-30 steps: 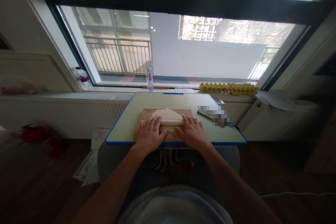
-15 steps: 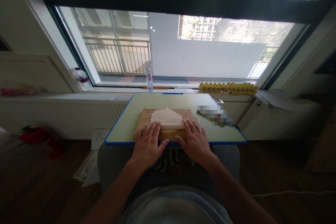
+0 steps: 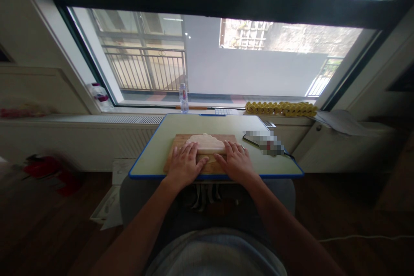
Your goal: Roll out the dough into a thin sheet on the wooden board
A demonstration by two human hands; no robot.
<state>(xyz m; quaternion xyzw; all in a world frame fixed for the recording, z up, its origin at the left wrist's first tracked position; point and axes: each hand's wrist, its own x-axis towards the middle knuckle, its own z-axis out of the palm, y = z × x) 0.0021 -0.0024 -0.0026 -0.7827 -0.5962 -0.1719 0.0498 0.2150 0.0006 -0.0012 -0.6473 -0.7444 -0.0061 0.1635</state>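
A pale rolling pin [image 3: 211, 151] lies crosswise over a flattened sheet of dough [image 3: 207, 141] on a wooden cutting board [image 3: 213, 166]. My left hand [image 3: 185, 159] rests on the pin's left end, its fingers stretched forward and the thumb pointing inward. On the other end lies my right hand [image 3: 236, 160], likewise flat with fingers extended. Both hands hide the pin's ends. Past the pin, the far part of the dough shows an uneven edge. Beneath the board is a pale folding table [image 3: 152, 155] with a blue rim.
A blurred-out object with a dark cord [image 3: 271, 143] lies on the table's right side. Along the windowsill are a clear bottle [image 3: 183, 99], a yellow bumpy strip [image 3: 280, 108] and a second bottle [image 3: 100, 96]. A red fire extinguisher [image 3: 51, 172] stands at left.
Both hands have moved forward, away from my body, with the rolling pin beneath them. The pin now covers a farther part of the dough, so less of it shows beyond.
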